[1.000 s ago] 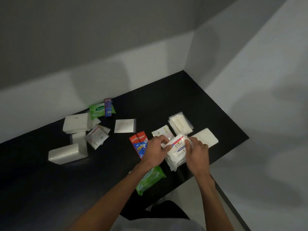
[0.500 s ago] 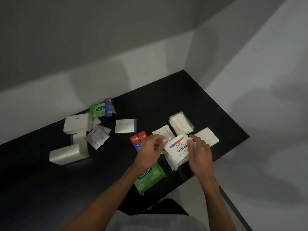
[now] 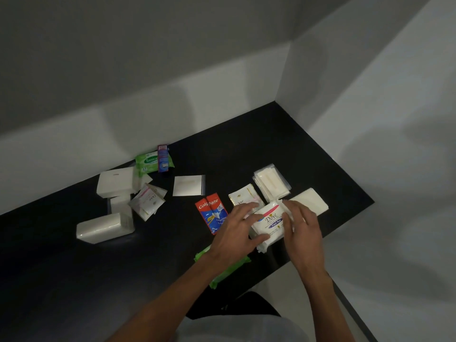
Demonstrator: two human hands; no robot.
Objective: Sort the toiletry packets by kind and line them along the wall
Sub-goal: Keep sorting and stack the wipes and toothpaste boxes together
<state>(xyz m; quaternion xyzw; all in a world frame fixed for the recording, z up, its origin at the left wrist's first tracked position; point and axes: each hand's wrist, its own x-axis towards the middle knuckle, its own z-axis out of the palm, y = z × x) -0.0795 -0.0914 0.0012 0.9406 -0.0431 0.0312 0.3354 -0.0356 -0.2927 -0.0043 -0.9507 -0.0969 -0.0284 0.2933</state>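
White Dove packet stack [image 3: 269,224] at centre-right of frame, on black counter [image 3: 74,280]. Left hand [image 3: 237,230] back on stack's left edge after lifting off; right hand [image 3: 302,225] pinching its right edge. Stack squared, not yet at wall [image 3: 222,104]; Colgate sachets [image 3: 212,213] unsorted beside it.

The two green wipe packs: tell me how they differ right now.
The far green wipe pack lies near the wall in full view, its label readable; the near green wipe pack lies by the table's front edge, mostly hidden under the left forearm. A small purple box overlaps the far pack; nothing rests on the near one. Both share the same bright green wrapper and lie flat on the black table.
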